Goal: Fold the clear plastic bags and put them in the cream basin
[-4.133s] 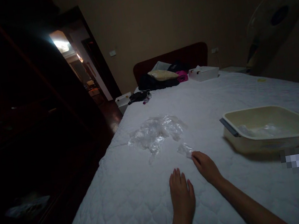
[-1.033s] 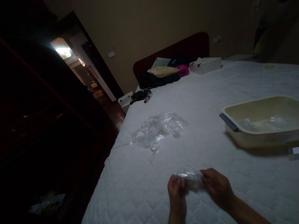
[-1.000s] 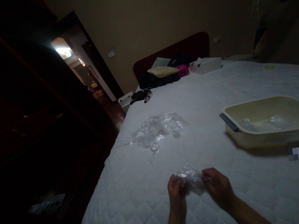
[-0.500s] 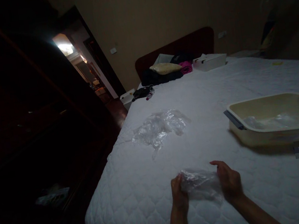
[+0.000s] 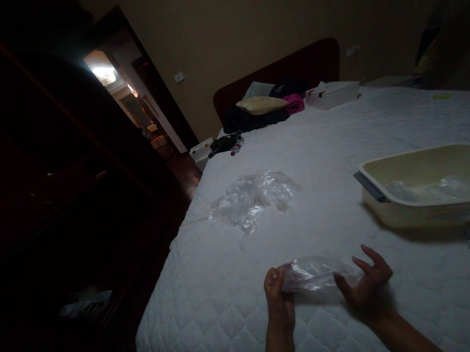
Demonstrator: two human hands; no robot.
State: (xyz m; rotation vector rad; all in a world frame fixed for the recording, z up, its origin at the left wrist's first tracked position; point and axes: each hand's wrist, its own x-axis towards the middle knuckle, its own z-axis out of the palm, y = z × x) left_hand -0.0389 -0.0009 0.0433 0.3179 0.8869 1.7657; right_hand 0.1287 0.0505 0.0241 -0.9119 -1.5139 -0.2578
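Note:
A small clear plastic bag (image 5: 314,275) is stretched between my two hands just above the white quilted bed (image 5: 220,313). My left hand (image 5: 278,297) pinches the bag's left end with closed fingers. My right hand (image 5: 365,285) is at the bag's right end, thumb under it and the other fingers spread and partly lifted. Farther up the bed lies a heap of crumpled clear plastic bags (image 5: 251,200).
A cream plastic basin (image 5: 400,216) with clear plastic inside sits on the bed to the right. Clothes, a pillow (image 5: 260,104) and a white box (image 5: 332,94) lie by the dark headboard. Dark furniture and floor fill the left; a lit doorway (image 5: 116,88) is beyond.
Both hands picked the small bag up off the bed and pulled it wider. The right hand has slid right and its fingers have opened out.

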